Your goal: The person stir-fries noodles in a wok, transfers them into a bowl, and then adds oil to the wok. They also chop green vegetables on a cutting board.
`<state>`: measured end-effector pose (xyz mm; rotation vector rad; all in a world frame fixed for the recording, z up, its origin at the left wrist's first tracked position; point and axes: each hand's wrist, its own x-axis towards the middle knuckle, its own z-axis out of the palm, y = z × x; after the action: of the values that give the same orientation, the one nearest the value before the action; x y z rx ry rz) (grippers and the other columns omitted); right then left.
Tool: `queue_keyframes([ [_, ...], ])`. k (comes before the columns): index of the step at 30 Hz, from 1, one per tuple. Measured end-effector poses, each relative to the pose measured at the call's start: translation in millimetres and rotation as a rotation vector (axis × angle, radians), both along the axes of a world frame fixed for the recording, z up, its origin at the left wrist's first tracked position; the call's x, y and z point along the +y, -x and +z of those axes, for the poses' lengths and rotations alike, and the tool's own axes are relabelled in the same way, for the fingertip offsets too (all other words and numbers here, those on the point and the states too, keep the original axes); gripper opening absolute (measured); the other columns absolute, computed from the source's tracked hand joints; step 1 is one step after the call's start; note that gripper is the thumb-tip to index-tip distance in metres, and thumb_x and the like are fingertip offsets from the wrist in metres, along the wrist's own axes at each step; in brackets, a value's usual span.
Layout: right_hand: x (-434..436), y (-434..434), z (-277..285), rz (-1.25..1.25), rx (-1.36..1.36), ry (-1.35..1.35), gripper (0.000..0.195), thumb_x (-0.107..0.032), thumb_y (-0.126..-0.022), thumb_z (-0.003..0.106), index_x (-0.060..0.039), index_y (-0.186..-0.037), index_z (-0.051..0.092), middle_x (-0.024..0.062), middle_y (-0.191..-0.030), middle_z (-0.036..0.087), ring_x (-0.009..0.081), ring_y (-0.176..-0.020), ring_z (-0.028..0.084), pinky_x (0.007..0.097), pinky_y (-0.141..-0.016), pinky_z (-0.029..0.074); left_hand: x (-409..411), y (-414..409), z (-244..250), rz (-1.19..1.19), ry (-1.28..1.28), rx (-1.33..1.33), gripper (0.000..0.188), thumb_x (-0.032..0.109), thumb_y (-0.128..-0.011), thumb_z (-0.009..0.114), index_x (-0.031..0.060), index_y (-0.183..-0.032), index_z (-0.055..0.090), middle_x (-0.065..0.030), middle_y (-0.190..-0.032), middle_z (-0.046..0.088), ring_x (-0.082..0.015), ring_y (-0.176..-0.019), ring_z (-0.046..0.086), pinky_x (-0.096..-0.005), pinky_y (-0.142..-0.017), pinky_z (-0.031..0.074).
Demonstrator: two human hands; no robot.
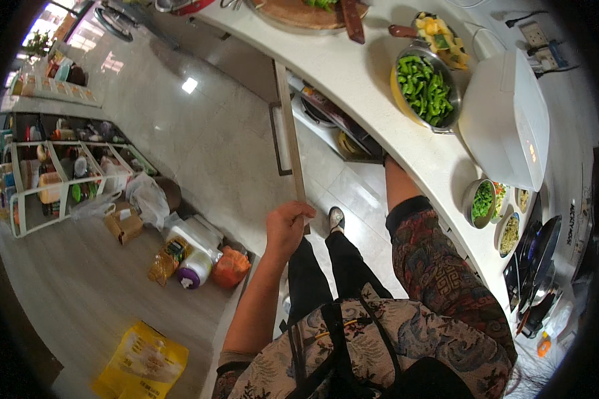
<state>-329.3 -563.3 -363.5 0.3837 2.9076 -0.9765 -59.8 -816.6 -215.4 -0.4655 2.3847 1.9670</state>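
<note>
My left hand (288,227) is closed round the edge of a cabinet door (292,144) that stands swung out below the counter. My right forearm (401,184) reaches under the counter's edge; that hand is hidden there. Beside it, inside the opened cabinet, are a drawer or shelf (347,158) with yellow fruit that looks like bananas (348,143) and some dark, flat items. On the counter above stand a metal pot of cut green peppers (424,92) and a bowl of chopped greens (481,199).
A white appliance (504,114) stands on the white counter (349,85), with a wooden cutting board (299,15) and cleaver (352,20) further off. Pans (539,259) lie at the right. A white rack (60,184), an oil bottle (169,259) and a yellow bag (142,361) are at the left.
</note>
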Motion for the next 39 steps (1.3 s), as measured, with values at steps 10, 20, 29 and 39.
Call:
queue_keyframes([
  [10,-18.2,-197.3,117.5,0.288,0.093,0.364,0.045,-0.016,-0.088,0.058,-0.0036,-0.129,0.045,0.0192,-0.124,0.054,0.0306,-0.109,0.056,0.0359,-0.086,0.047,58.7,13.7,8.9,-0.182,-0.264,0.007,0.047,-0.016,-0.069,0.044,0.0025,-0.108,0.061,-0.0109,-0.115,0.059,-0.0198,-0.106,0.056,-0.0297,-0.093,0.042],
  [20,32.0,-259.7,247.5,0.346,0.174,0.306,0.011,-0.014,-0.088,0.055,-0.0043,-0.086,0.061,0.0170,-0.069,0.061,0.0333,-0.059,0.060,0.0397,-0.053,0.047,147.3,5.0,90.1,-0.538,-0.070,0.193,0.065,-0.008,-0.079,0.048,0.0079,-0.140,0.031,-0.0186,-0.138,0.040,-0.0335,-0.121,0.048,-0.0366,-0.090,0.048],
  [29,85.7,-145.5,269.1,0.113,0.205,-0.205,0.050,-0.019,-0.087,0.054,-0.0031,-0.133,0.041,0.0196,-0.073,0.063,0.0363,-0.061,0.061,0.0461,-0.054,0.047,97.6,-52.8,34.2,-0.318,-0.364,-0.126,0.053,0.009,-0.092,0.052,0.0061,-0.140,0.032,-0.0128,-0.134,0.045,-0.0220,-0.099,0.061,-0.0355,-0.088,0.048],
  [39,162.4,-267.1,284.8,0.042,0.298,-0.179,0.018,-0.018,-0.087,0.055,-0.0086,-0.100,0.063,0.0149,-0.071,0.063,0.0364,-0.065,0.060,0.0469,-0.057,0.047,54.3,-59.4,-48.4,-0.578,-0.125,-0.365,0.044,0.005,-0.089,0.058,0.0025,-0.131,0.046,-0.0167,-0.125,0.051,-0.0266,-0.096,0.062,-0.0405,-0.076,0.052],
])
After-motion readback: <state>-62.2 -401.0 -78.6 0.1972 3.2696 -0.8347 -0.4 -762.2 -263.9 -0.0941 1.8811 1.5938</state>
